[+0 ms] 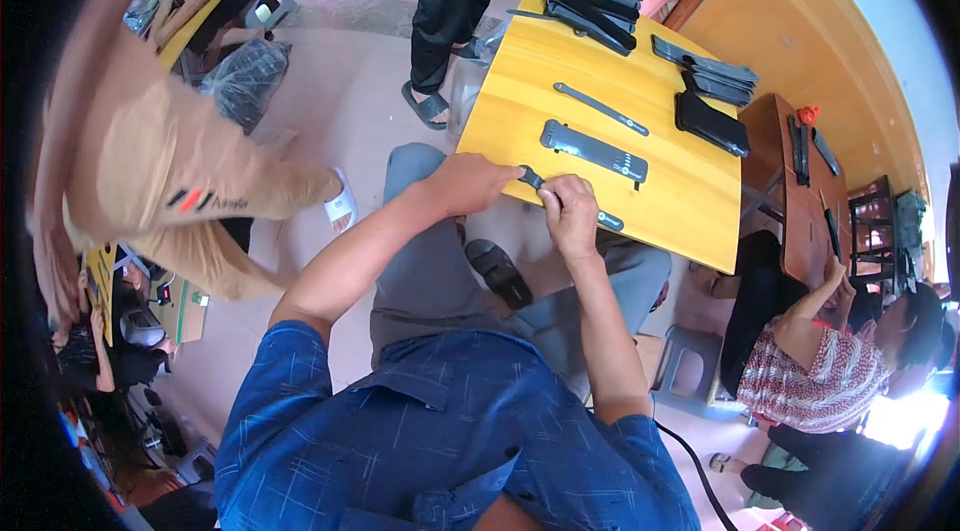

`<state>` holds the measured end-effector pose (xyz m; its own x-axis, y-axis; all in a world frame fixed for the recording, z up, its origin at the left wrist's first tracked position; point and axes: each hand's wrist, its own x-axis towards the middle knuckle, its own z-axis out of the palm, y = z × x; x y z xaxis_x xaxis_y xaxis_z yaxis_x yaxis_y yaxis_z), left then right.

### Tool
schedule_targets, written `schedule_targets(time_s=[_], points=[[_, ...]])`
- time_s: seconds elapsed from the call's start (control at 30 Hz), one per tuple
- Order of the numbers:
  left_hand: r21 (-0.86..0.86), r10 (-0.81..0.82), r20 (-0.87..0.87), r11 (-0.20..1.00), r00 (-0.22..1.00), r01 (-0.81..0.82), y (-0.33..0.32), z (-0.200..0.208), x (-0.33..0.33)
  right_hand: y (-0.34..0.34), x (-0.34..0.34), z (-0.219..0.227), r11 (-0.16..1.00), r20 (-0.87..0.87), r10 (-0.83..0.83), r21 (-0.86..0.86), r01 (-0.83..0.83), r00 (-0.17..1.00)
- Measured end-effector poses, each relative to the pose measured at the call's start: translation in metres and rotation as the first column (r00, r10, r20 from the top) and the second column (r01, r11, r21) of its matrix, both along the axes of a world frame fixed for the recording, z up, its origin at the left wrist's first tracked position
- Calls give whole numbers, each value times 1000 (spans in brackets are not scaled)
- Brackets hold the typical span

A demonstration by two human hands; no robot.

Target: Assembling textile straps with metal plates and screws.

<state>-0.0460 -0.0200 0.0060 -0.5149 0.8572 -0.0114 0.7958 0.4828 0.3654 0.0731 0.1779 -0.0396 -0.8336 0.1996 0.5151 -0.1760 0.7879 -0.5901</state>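
Left hand (470, 183) and right hand (572, 218) pinch 1 black strap (532, 178), fingers (508, 174) closed, its gripped parts hidden.

White lettering beside a small round mark is borne by the dark flat panel (594, 153) on the yellow table (692, 221). Similar small print and a round mark are seen at one end of the dark strap (602, 110) beyond it and on the dark strip (610, 223) at the table's near edge. On a tan trouser leg (215, 176), dark lettering is set beside red and black slanted bars.
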Motion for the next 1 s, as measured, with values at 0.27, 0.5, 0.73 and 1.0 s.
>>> schedule_targets(time_s=[0.27, 0.5, 0.73, 1.0], points=[[159, -37, 199, 987, 979, 5, -5, -1, 4, -48, 36, 33, 987, -207, -39, 143, 70, 978], [298, -147, 401, 954, 904, 23, 3, 12, 27, -50, 46, -15, 467, 196, -3, -867, 174, 981], [257, -167, 400, 964, 901, 64, 8, 11, 33, -50, 48, -22, 522, 255, -69, -815, 253, 964], [232, -246, 521, 962, 817, 142, 8, 11, 25, -43, 60, -8, 883, 205, -96, -433, 178, 974]])
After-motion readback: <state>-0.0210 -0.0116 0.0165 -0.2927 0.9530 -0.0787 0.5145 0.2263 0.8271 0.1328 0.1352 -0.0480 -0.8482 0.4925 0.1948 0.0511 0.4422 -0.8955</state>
